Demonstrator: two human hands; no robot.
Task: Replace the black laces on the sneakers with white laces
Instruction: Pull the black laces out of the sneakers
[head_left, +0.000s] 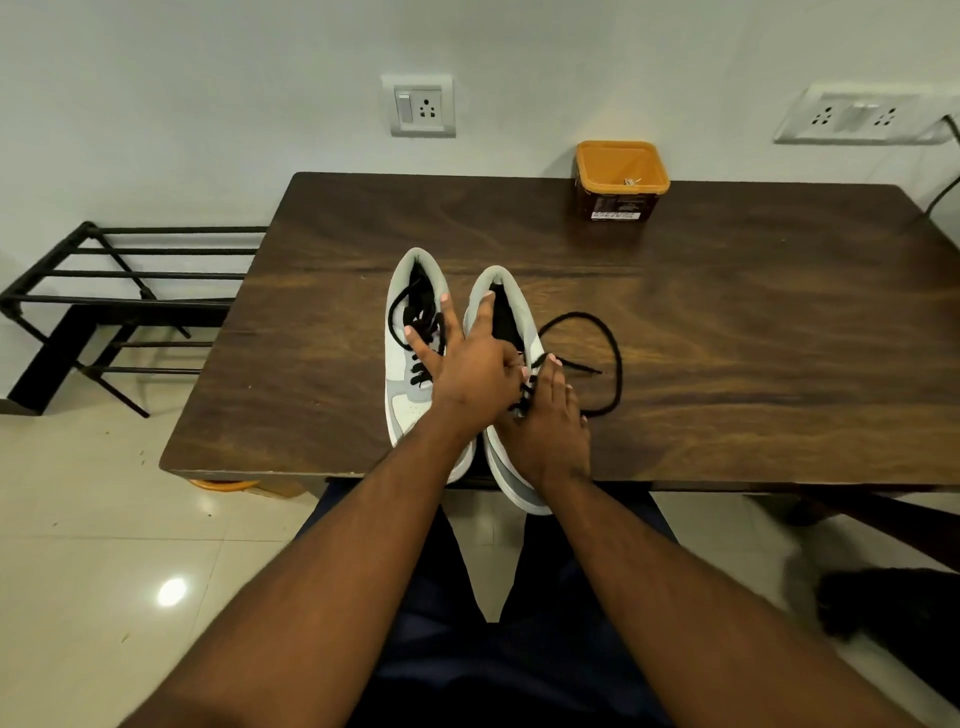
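Note:
Two white and grey sneakers stand side by side on the wooden table (727, 291), toes toward me. The left sneaker (410, 374) is laced in black. My left hand (467, 364) lies across both shoes, fingers spread over their tongues, its thumb side down at the lacing of the right sneaker (506, 312). My right hand (550, 415) rests on the right sneaker's forefoot and pinches the black lace (613, 358) near the eyelets. That lace runs out in a loose loop on the table to the right. No white laces are clearly visible.
An orange-rimmed tub (622, 179) with small bits inside stands at the table's far edge. A black metal rack (119, 296) is on the floor to the left. Wall sockets (423, 106) sit behind. The right sneaker's toe overhangs the near table edge.

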